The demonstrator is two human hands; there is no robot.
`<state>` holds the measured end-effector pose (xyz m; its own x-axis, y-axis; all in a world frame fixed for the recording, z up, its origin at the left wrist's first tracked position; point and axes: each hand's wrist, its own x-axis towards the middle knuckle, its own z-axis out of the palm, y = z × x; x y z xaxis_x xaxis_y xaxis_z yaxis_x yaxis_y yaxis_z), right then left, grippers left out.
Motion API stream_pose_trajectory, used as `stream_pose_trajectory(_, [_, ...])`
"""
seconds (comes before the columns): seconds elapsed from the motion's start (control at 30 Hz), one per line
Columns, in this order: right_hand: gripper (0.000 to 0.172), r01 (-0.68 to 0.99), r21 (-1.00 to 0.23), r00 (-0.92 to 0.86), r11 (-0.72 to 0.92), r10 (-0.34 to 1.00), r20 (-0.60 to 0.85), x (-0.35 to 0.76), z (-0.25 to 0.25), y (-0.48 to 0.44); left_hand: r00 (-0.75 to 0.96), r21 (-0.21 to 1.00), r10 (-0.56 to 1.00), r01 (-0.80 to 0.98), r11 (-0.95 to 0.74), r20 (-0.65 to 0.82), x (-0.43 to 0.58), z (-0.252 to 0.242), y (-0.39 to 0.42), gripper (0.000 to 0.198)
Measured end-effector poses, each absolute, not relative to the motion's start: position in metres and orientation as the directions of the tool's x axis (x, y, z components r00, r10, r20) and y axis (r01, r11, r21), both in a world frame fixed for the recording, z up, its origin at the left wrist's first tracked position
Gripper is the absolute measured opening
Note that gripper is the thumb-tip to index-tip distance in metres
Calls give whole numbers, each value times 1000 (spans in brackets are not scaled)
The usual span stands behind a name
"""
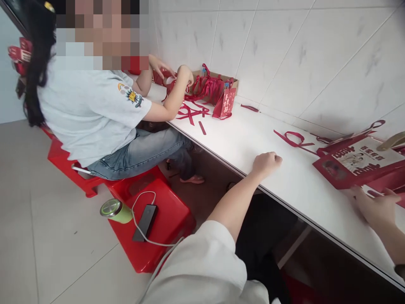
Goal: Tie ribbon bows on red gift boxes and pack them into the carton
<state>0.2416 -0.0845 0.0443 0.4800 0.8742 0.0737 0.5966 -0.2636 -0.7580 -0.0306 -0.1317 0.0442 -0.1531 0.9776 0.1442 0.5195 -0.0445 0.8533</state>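
Note:
My left hand [266,164] rests as a fist on the white table [243,139] near its front edge, and nothing shows in it. At the right, my right hand [376,207] is at the near edge of a red paper gift bag [329,171] lying on the table. Its thumb and fingers are on that edge, partly blurred, with a small white strip between them. The bag has a pale printed panel with dark lettering. Behind it lie a loop of dark red ribbon [294,138] and a ribbon handle.
To the left, a seated co-worker [91,109] handles red items beside a cardboard box [234,82] of red ribbons. A small red bag [224,103] stands there, with ribbon scraps [193,112] around. A red stool [164,215] bears a green tumbler [117,211] and cabled power bank [145,221].

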Motion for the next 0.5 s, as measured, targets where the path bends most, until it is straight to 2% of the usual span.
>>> stream_pose_trajectory(0.1, [83,588,-767,506,-257,857,101,221,57,-98,-95,880,985,467,-82,142,-38,43,-129,22])
stream_pose_trajectory(0.37, [61,558,-830,291,2,936,198,227,40,-87,-51,928,989,353,-114,141,-60,43,-107,25])
stream_pose_trajectory(0.43, [60,533,-843,212,77,952,221,230,35,-84,-45,929,989,350,-119,143,-63,45,-101,29])
stream_pose_trajectory(0.5, [66,510,-852,150,117,963,223,232,31,-79,-57,930,988,349,-116,145,-64,46,-93,31])
